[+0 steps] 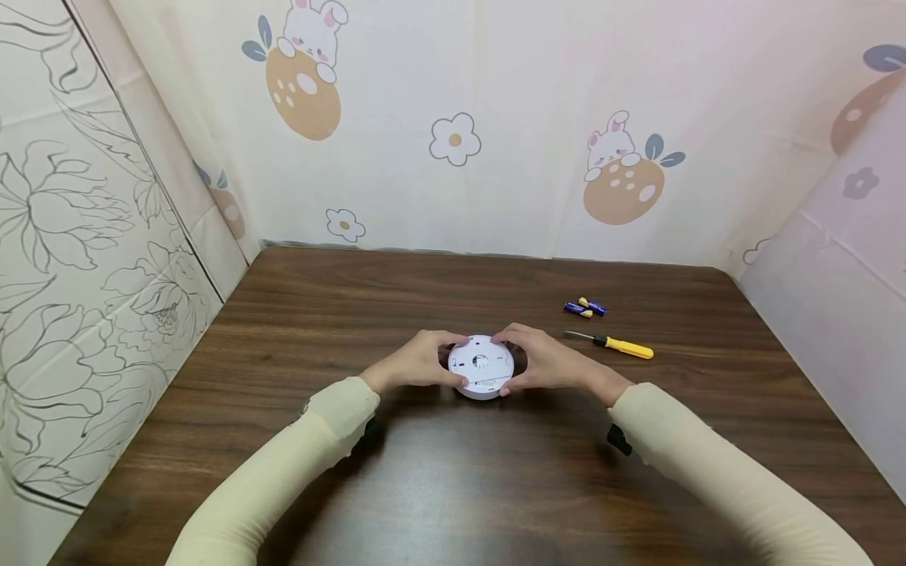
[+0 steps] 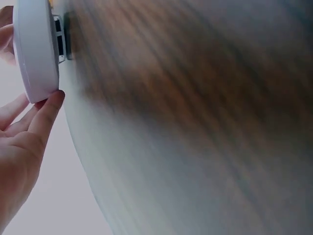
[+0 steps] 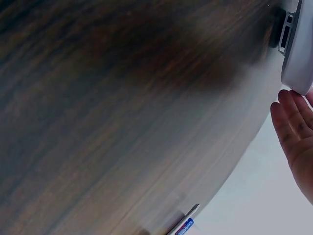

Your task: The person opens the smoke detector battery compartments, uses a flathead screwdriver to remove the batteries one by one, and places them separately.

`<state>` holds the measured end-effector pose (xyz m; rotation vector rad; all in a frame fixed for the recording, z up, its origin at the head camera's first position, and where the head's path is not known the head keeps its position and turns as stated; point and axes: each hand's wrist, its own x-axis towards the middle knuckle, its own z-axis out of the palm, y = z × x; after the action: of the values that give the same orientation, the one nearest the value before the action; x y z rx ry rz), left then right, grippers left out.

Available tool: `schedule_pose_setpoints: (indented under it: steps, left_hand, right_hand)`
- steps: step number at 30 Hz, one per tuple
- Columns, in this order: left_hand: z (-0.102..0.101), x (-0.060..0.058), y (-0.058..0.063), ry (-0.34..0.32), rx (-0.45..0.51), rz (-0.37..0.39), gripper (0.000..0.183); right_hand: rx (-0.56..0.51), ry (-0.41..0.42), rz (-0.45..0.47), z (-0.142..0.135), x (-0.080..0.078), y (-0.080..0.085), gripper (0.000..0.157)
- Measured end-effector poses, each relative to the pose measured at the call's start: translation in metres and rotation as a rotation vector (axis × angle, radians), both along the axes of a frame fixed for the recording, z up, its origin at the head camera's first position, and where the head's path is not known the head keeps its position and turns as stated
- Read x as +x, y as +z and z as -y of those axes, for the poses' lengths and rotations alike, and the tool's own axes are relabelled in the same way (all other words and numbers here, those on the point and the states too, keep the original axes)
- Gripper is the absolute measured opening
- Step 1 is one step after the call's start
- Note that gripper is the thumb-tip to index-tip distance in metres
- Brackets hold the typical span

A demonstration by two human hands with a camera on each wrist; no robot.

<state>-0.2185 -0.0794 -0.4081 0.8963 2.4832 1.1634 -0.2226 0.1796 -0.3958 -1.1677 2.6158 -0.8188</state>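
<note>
A round white smoke detector is between both hands in the head view, its flat back with slots and a printed label turned up. My left hand grips its left rim, thumb at the near edge and fingers at the far edge. On the opposite rim, my right hand holds it the same way. From the left wrist, the detector's white side shows, with a dark vented part facing the tabletop. That vented part also shows beside the detector's white body in the right wrist view.
Beyond my right hand, a screwdriver with a yellow handle lies on the brown wooden table. Two blue and yellow batteries lie behind it. A patterned curtain hangs along the table's back edge.
</note>
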Motion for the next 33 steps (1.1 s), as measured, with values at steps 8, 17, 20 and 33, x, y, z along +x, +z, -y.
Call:
schedule_pose_setpoints:
  steps: [8,17,20,33]
  left_hand:
    - [0.000,-0.006,0.001,-0.058,-0.036,-0.123,0.064]
    - [0.002,-0.011,0.001,-0.106,-0.019,-0.156,0.057]
    - [0.002,-0.012,0.001,-0.113,-0.012,-0.148,0.056]
    - [0.003,-0.009,-0.001,-0.083,-0.009,-0.104,0.060]
  right_hand:
    - [-0.037,-0.001,-0.003,0.001,0.001,-0.001,0.073]
    - [-0.076,-0.030,-0.009,0.000,0.001,-0.005,0.070]
    - [-0.089,-0.032,-0.007,-0.001,0.001,-0.006,0.069]
    - [-0.083,-0.050,0.013,-0.003,0.002,-0.007,0.069]
